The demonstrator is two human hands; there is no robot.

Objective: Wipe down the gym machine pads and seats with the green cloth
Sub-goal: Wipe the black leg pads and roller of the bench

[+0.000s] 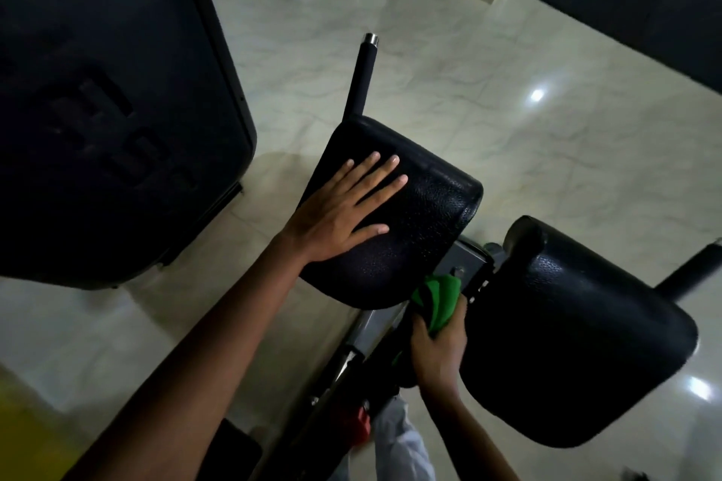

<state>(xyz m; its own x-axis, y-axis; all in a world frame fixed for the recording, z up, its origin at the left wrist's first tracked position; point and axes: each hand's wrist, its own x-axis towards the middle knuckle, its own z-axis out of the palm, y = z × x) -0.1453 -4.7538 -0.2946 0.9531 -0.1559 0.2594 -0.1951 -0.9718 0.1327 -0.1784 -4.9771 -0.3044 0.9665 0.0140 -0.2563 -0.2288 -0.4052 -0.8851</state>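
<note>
Meanwhile left hand (339, 213) presses left pad (422, 230); right hand (438, 348) grips green cloth (439, 299).

Pale marble-look floor (449, 62) under me, glossy w/ light spots. On it: big dark machine housing (101, 98) at left, the pad machine's grey frame (375, 328) btwn.

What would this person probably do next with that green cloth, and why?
Probably slide the green cloth up onto the left pad and sweep across it. The right hand holds the cloth bunched in the gap between the two pads, near the metal bracket, not yet on either top surface, while the left hand lies flat on that pad, seemingly steadying it.
</note>
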